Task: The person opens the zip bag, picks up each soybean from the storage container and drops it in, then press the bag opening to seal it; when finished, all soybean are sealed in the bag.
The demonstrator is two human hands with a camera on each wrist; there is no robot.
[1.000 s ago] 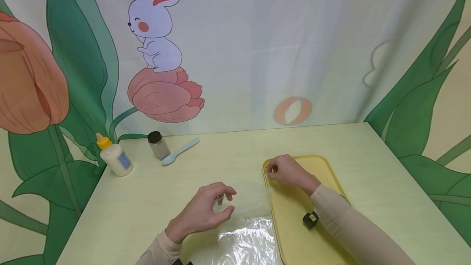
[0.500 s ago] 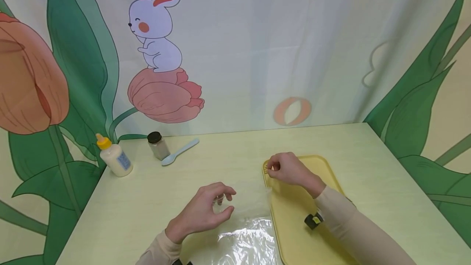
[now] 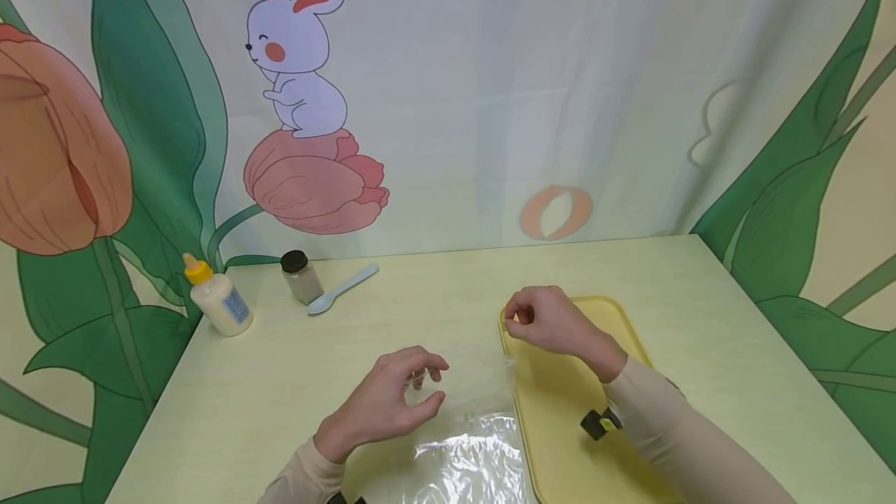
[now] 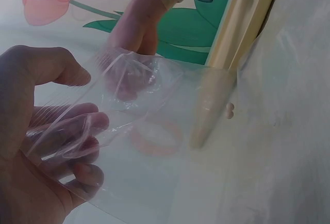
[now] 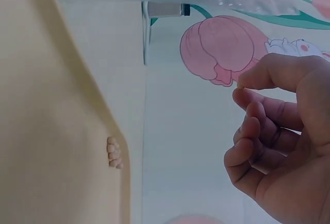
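Note:
A clear plastic zip bag [image 3: 476, 449] spreads across the table's front, its mouth at my left hand [image 3: 388, 399]. The fingers of that hand curl in the film and the thumb stands apart from them, as the left wrist view shows. Over the far left corner of a yellow tray [image 3: 560, 457] is my right hand [image 3: 553, 323]. Its thumb and index fingertips meet, apparently on a tiny beige piece [image 5: 240, 85], mostly hidden. Several small beige, bead-like pieces [image 5: 113, 153] lie in that corner. Two more such pieces [image 4: 230, 110] appear through the film.
At the back left stand a white bottle [image 3: 221, 303] with a yellow nozzle cap and a small jar [image 3: 304, 283] with a black lid. A pale blue spoon [image 3: 343, 289] lies beside the jar. Behind the table hangs a printed curtain [image 3: 448, 99].
My right hand has risen slightly from the tray's corner, and its forearm has shifted right. The left hand and the bag hold their place.

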